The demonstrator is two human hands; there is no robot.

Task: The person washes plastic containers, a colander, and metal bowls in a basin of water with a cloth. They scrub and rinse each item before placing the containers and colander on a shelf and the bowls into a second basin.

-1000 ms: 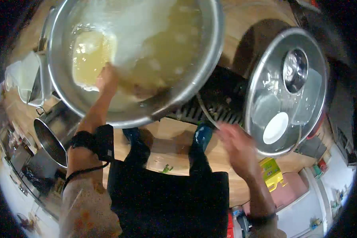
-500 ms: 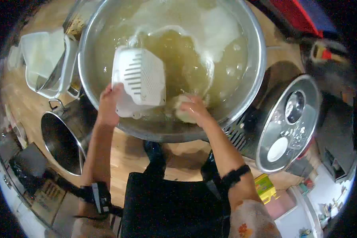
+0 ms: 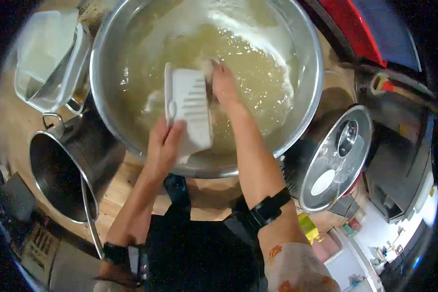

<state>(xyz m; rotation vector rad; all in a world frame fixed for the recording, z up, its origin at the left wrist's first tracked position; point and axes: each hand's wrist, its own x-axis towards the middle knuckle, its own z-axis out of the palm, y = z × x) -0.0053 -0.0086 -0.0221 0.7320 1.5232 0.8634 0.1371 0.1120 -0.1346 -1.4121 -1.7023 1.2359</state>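
A white plastic basket (image 3: 192,104) with slots in its side is tilted above a large round metal basin (image 3: 94,73) of cloudy yellowish water. My left hand (image 3: 164,143) is closed on the basket's near edge. At the basket's right side, my right hand (image 3: 224,87) has its fingers closed on a pale, blurred wad (image 3: 208,68), perhaps a cloth or sponge. The wad appears close to or against the basket; contact cannot be made out. White foam (image 3: 248,29) floats in the basin's far and right parts.
A tall metal pot (image 3: 78,141) stands on the floor at left, below a white plastic tub (image 3: 73,73). To the right, a wide metal bowl (image 3: 309,187) holds a small metal bowl (image 3: 347,137) and a white disc (image 3: 322,182). A yellow box (image 3: 307,228) lies lower right.
The basket has moved right and turned so that its slotted side faces right. My right hand has risen from the basin's near side to the basket's right edge, carrying the pale wad.
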